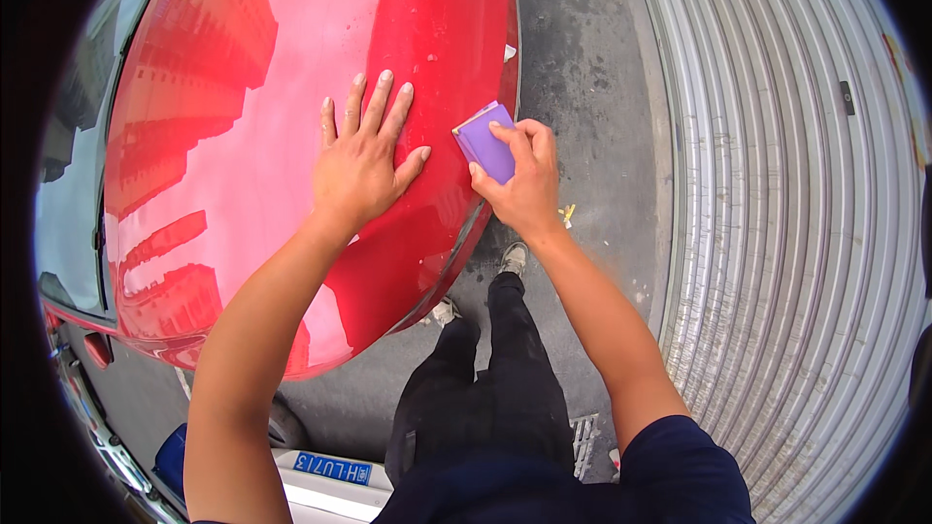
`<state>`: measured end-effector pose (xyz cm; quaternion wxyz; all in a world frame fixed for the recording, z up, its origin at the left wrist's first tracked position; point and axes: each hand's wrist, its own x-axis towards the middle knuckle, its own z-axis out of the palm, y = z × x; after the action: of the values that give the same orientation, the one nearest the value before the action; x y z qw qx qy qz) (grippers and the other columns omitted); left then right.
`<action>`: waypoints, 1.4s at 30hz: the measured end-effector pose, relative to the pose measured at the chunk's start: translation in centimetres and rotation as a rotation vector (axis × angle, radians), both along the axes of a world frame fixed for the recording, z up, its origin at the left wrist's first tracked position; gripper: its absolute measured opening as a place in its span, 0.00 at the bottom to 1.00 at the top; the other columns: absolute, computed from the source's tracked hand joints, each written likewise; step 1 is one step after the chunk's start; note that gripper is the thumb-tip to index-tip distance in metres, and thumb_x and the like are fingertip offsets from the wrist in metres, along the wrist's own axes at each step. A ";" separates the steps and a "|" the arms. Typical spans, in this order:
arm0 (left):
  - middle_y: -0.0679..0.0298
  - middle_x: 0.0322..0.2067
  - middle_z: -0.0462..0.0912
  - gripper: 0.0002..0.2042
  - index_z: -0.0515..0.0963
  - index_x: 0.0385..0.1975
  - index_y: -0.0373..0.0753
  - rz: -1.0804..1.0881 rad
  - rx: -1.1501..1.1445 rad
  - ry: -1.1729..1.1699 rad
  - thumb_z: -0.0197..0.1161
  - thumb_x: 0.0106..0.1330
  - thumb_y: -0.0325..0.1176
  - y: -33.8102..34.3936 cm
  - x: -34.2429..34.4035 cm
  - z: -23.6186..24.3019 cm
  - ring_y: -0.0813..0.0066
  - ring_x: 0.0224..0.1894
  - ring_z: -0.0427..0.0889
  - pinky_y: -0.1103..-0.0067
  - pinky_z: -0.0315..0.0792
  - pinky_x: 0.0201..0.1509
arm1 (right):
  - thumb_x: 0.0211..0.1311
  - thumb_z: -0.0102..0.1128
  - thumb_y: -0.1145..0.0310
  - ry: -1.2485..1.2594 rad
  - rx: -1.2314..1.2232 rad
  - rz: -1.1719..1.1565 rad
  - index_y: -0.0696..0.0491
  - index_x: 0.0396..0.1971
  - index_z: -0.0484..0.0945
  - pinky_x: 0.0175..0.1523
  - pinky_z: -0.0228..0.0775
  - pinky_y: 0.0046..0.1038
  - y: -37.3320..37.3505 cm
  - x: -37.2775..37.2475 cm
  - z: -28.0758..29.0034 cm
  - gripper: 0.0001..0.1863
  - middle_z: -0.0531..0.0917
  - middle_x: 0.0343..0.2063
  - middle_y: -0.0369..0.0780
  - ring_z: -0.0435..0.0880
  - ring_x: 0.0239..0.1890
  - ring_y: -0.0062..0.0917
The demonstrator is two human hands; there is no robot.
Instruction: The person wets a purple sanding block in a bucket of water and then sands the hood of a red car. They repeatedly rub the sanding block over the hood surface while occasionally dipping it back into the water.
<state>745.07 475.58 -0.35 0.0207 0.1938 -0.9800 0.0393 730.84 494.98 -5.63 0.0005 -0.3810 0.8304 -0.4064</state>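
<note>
Hands: two, both bare, the person's own.
Purple pad: one, flat and oblong, a pale layer showing at its upper-left edge.
Red hood: one, glossy, with building reflections.
Shoes: two, light-coloured; one forward of the other, both beside the hood's front edge.
Left hand: open, palm down on the hood, fingers spread and pointing away from the person, thumb angled toward the front edge.
Right hand: closed on the pad, gripping it between thumb and fingers; forearm reaches up and inward.
Pad position: at the hood's curved front edge, to the right of the left hand; contact with the paint cannot be told.
Open room: a strip of grey ground between the front edge and a ribbed metal shutter; hood surface extends beyond the left fingertips.
</note>
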 end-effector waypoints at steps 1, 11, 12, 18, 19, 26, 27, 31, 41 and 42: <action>0.57 0.85 0.55 0.40 0.57 0.85 0.49 -0.009 -0.001 0.030 0.54 0.78 0.62 1.3 1.9 0.2 0.48 0.87 0.47 0.43 0.42 0.87 | 0.53 0.81 0.61 0.037 -0.057 0.010 0.52 0.56 0.85 0.61 0.76 0.42 -0.1 -0.1 0.0 0.29 0.77 0.51 0.44 0.79 0.55 0.42; 0.58 0.85 0.54 0.41 0.57 0.85 0.50 0.015 0.025 -0.005 0.56 0.77 0.62 0.7 1.0 0.2 0.49 0.87 0.47 0.43 0.42 0.87 | 0.52 0.81 0.60 0.024 -0.055 0.050 0.52 0.56 0.85 0.62 0.76 0.43 0.1 -0.1 0.1 0.30 0.77 0.52 0.44 0.79 0.55 0.43; 0.58 0.85 0.54 0.41 0.57 0.85 0.50 -0.016 0.006 0.075 0.56 0.77 0.62 1.1 1.6 0.2 0.49 0.87 0.47 0.43 0.42 0.87 | 0.53 0.81 0.60 0.052 -0.080 0.049 0.52 0.56 0.85 0.62 0.76 0.43 -0.3 -0.5 0.2 0.30 0.77 0.52 0.44 0.79 0.55 0.43; 0.58 0.85 0.54 0.41 0.57 0.85 0.50 -0.015 0.016 0.060 0.56 0.77 0.62 1.0 1.5 0.2 0.49 0.87 0.47 0.43 0.43 0.87 | 0.53 0.81 0.62 0.043 -0.036 -0.012 0.53 0.57 0.84 0.63 0.75 0.42 -0.8 -1.2 0.4 0.30 0.77 0.54 0.46 0.78 0.57 0.44; 0.58 0.85 0.54 0.41 0.57 0.85 0.50 0.010 0.022 -0.011 0.56 0.77 0.62 0.7 1.1 0.1 0.50 0.87 0.47 0.43 0.42 0.87 | 0.53 0.81 0.61 -0.009 0.036 0.005 0.53 0.57 0.84 0.63 0.75 0.42 -0.2 -0.6 0.2 0.30 0.77 0.54 0.46 0.78 0.58 0.44; 0.59 0.85 0.54 0.41 0.57 0.85 0.51 0.026 0.019 -0.036 0.54 0.77 0.63 0.4 0.7 0.1 0.51 0.88 0.46 0.44 0.42 0.87 | 0.53 0.81 0.60 0.080 -0.057 -0.001 0.52 0.55 0.85 0.63 0.77 0.43 -4.7 -6.2 1.1 0.28 0.78 0.53 0.45 0.79 0.57 0.45; 0.60 0.85 0.54 0.40 0.57 0.85 0.52 0.006 0.016 0.014 0.54 0.78 0.63 0.8 1.3 0.2 0.52 0.88 0.45 0.44 0.42 0.87 | 0.55 0.80 0.57 0.105 -0.079 -0.047 0.51 0.56 0.85 0.62 0.78 0.43 -6.0 -8.0 1.3 0.28 0.78 0.54 0.46 0.80 0.58 0.46; 0.58 0.85 0.53 0.41 0.57 0.85 0.50 0.015 0.035 -0.027 0.56 0.76 0.62 0.8 1.3 0.3 0.49 0.87 0.47 0.44 0.42 0.87 | 0.56 0.79 0.55 0.119 -0.102 -0.046 0.51 0.57 0.84 0.64 0.78 0.42 -8.1 -10.9 1.6 0.30 0.78 0.56 0.48 0.78 0.61 0.46; 0.59 0.85 0.55 0.41 0.58 0.85 0.51 0.028 0.067 -0.051 0.56 0.77 0.62 0.0 0.0 0.8 0.50 0.87 0.47 0.43 0.42 0.87 | 0.54 0.81 0.58 0.064 -0.086 0.008 0.51 0.58 0.84 0.64 0.77 0.44 -6.9 -11.1 1.2 0.31 0.76 0.55 0.45 0.78 0.60 0.45; 0.59 0.85 0.55 0.41 0.58 0.85 0.51 -0.005 0.040 0.022 0.56 0.77 0.62 1.0 1.3 1.0 0.50 0.87 0.48 0.43 0.42 0.87 | 0.54 0.81 0.58 0.006 -0.038 -0.012 0.51 0.58 0.84 0.64 0.77 0.44 -7.7 -12.1 1.4 0.31 0.76 0.55 0.45 0.78 0.60 0.45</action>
<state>746.32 476.56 0.63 0.0275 0.1923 -0.9808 0.0176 718.71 487.31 -4.19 -0.0117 -0.3770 0.8250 -0.4208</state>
